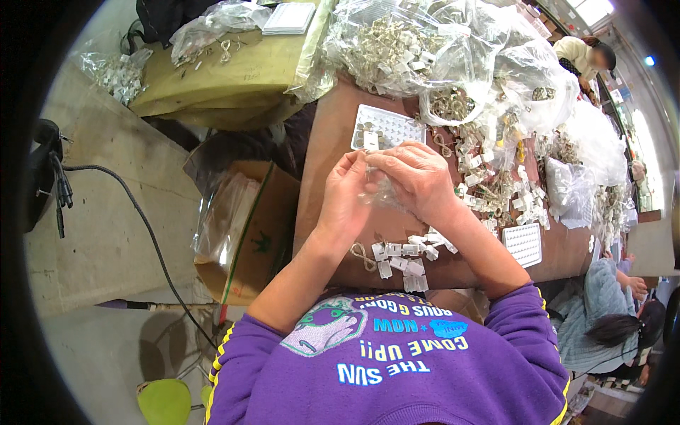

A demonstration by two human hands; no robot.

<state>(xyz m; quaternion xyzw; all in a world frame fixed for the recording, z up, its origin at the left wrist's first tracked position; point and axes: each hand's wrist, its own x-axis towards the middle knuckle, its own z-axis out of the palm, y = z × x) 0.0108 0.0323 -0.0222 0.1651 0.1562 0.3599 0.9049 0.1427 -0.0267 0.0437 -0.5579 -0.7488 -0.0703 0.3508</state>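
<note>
My left hand [343,193] and my right hand [419,177] meet over the brown table, fingertips pinched together. A small white plastic piece [370,141] sticks up from between the fingertips; its lower end is hidden. Crumpled clear plastic [383,191], like a small bag, hangs between the palms under my right fingers. Just beyond the hands lies a white tray [405,127] with rows of round pockets, a few round discs in its left part. Nearer to me, several small white plastic boxes [405,265] lie scattered beside a looped beige cord [363,256].
Large clear bags [386,53] of corded white pieces crowd the far side. More loose pieces [524,202] and a second tray [522,244] lie on the right. An open carton [244,230] stands left of the table. Co-workers [602,312] sit and stand at right.
</note>
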